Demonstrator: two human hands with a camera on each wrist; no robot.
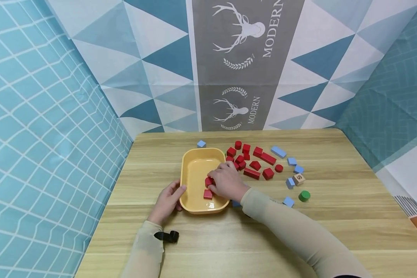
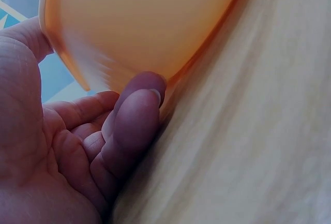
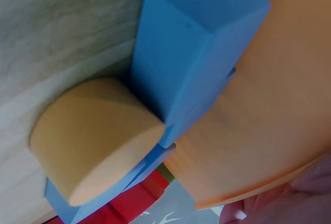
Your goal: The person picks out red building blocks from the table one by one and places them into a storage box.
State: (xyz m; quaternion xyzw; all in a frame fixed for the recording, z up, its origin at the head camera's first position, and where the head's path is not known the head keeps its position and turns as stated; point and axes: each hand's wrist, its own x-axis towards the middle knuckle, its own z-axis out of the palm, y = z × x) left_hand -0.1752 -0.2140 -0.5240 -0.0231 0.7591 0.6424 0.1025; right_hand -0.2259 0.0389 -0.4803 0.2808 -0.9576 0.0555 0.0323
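A yellow plastic tray [image 1: 194, 166] stands on the wooden table. My left hand [image 1: 167, 200] holds its left side, thumb over the rim and the other fingers outside against the wall. In the left wrist view, curled fingers [image 2: 135, 120] lie close under the tray's wall [image 2: 139, 32]. My right hand [image 1: 226, 181] reaches over the right rim into the tray. Between its thumb and fingers it pinches a red block [image 1: 209, 182], low over the tray floor. Another red block [image 1: 207, 194] lies just in front of it in the tray.
Several red blocks [image 1: 268, 173] lie right of the tray, with blue blocks [image 1: 278, 151], a lettered cube [image 1: 299, 178] and a green cylinder [image 1: 304, 195] farther right. One blue block [image 1: 201, 144] sits behind the tray. A wood-coloured cylinder [image 3: 93, 136] and blue block [image 3: 196, 38] crowd its right wall.
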